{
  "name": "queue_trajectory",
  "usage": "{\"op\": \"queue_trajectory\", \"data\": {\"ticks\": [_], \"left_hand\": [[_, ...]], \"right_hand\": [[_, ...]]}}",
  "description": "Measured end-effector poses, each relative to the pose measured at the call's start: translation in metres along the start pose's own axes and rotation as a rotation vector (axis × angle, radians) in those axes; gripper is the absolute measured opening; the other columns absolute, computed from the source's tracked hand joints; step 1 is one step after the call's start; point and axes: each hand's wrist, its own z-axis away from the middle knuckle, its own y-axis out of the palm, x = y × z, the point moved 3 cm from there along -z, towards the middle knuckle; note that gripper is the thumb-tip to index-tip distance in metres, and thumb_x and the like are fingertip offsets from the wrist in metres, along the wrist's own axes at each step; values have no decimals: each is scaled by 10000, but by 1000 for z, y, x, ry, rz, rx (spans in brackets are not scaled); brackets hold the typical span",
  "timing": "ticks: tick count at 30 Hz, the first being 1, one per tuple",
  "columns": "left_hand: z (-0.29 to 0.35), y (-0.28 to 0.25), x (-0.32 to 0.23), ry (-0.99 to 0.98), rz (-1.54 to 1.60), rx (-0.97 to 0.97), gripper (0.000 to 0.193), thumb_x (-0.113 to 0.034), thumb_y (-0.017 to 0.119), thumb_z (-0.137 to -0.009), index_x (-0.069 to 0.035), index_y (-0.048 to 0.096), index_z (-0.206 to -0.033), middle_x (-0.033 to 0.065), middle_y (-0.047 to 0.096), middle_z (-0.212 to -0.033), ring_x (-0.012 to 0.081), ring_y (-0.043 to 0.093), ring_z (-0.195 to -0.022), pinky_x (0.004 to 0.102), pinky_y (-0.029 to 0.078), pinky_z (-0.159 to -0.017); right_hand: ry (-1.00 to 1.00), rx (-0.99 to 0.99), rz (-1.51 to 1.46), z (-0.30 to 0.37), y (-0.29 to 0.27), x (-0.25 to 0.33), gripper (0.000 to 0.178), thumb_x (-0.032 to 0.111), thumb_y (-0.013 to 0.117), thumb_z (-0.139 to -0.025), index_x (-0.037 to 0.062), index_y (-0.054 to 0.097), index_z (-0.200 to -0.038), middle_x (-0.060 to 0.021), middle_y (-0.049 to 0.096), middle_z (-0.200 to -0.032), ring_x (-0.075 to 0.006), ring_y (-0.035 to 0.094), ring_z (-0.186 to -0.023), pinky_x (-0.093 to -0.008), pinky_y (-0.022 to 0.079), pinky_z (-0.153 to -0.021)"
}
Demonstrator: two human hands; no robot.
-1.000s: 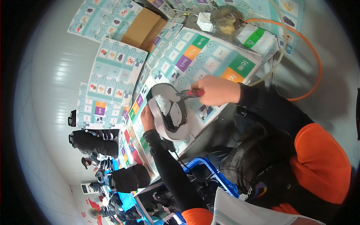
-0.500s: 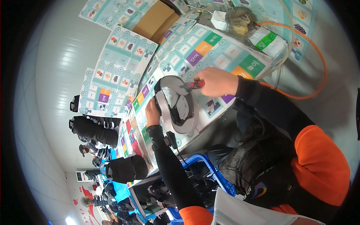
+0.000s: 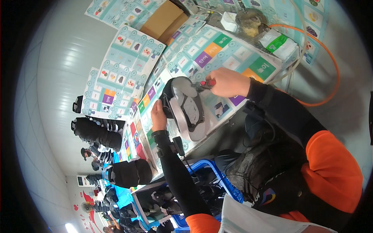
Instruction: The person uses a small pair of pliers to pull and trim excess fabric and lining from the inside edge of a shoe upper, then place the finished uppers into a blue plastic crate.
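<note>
A black and grey cap point(image 3: 191, 108) lies on the work table with its inside facing up, showing a pale lining and a light grey sweatband. At its left edge my left hand point(image 3: 158, 117) grips the black outer side, fingers partly hidden behind it. On the far right side, my right hand point(image 3: 230, 82) is closed around small snips with red handles point(image 3: 208, 83). The dark blades point left at the cap's edge; whether they touch it I cannot tell.
Printed sheets cover the table point(image 3: 233, 46). Stacked black caps point(image 3: 130, 173) stand to the left, with more behind. A blue basket point(image 3: 230, 187) holds dark items below. A cardboard box point(image 3: 165, 21), a white-and-green packet point(image 3: 279, 43) and an orange hose point(image 3: 337, 77) lie beyond.
The cap has tilted and turned slightly in my left hand, showing more of its black outer side. My right hand with the snips has shifted slightly right.
</note>
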Motion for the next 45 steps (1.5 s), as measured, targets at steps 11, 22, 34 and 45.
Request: {"op": "queue_trajectory", "data": {"ticks": [11, 22, 34, 45], "left_hand": [[9, 3, -29, 73, 42, 78, 375, -288, 485, -1127, 40, 519, -948, 52, 457, -784, 143, 398, -767, 321, 392, -697], [10, 5, -40, 80, 10, 52, 400, -304, 487, -1127, 51, 526, -945, 44, 432, -745, 144, 375, -718, 325, 368, -653], [13, 2, -35, 80, -24, 56, 379, -284, 492, -1123, 52, 533, -951, 51, 456, -747, 154, 399, -723, 336, 390, -669], [14, -4, -25, 43, -35, 56, 376, -303, 523, -1112, 61, 614, -1091, 128, 612, -855, 201, 532, -789, 343, 459, -758]], "right_hand": [[-56, 219, -198, 18, 15, 6, 262, 156, 613, -739, -64, 703, -850, -304, 672, -780, -472, 675, -788, -496, 538, -732], [-58, 191, -210, 34, 15, 10, 208, 109, 566, -743, -33, 695, -825, -307, 661, -777, -479, 661, -790, -504, 511, -708], [-12, 176, -225, 38, 11, 4, 260, 108, 560, -754, -5, 730, -915, -280, 685, -770, -456, 681, -796, -487, 535, -725], [40, 74, -117, 36, 4, -7, 224, 127, 621, -774, 8, 726, -931, -239, 686, -776, -409, 677, -768, -456, 522, -717]]}}
